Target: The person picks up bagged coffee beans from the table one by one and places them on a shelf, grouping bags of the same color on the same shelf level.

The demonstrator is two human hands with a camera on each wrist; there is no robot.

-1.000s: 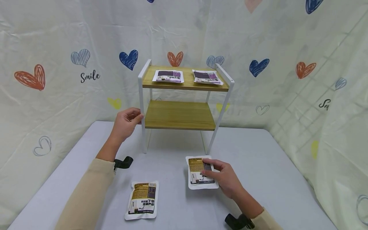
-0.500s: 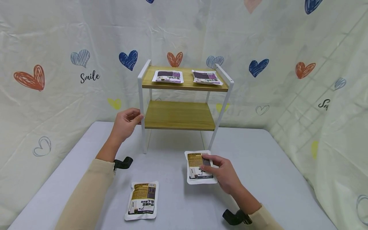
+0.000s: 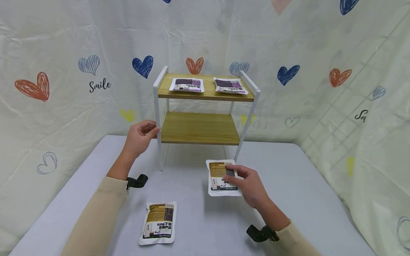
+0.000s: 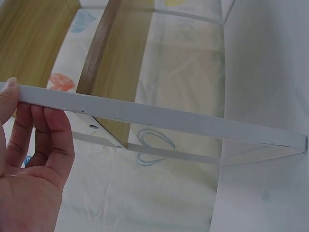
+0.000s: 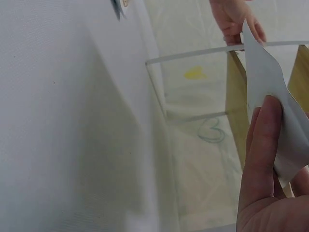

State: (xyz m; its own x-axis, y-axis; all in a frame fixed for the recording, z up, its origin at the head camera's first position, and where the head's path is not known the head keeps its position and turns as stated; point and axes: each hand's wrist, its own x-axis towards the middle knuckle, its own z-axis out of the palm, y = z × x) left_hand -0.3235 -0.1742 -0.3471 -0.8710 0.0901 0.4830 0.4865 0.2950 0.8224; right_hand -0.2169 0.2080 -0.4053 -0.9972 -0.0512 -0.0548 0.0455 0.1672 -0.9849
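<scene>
My left hand [image 3: 139,138] pinches the front left leg of a two-tier shelf rack [image 3: 200,128] with white legs and wooden boards. In the left wrist view the thumb and fingers [image 4: 59,140] sit on either side of that white leg [image 4: 145,113]. Held by its right edge, a white pouch [image 3: 223,178] with a gold and purple label is in my right hand [image 3: 253,186], raised over the table in front of the rack. Its plain white back [image 5: 270,92] shows in the right wrist view, with fingers behind it.
A similar pouch [image 3: 158,223] lies on the white table [image 3: 192,213] at front left. Two purple-labelled pouches, one left [image 3: 187,85] and one right [image 3: 230,86], lie on the rack's top board. A heart-printed curtain [image 3: 205,32] hangs behind and at the right.
My right hand has moved the held pouch forward, toward the rack. The left hand stays on the leg, and the other pouches have not moved.
</scene>
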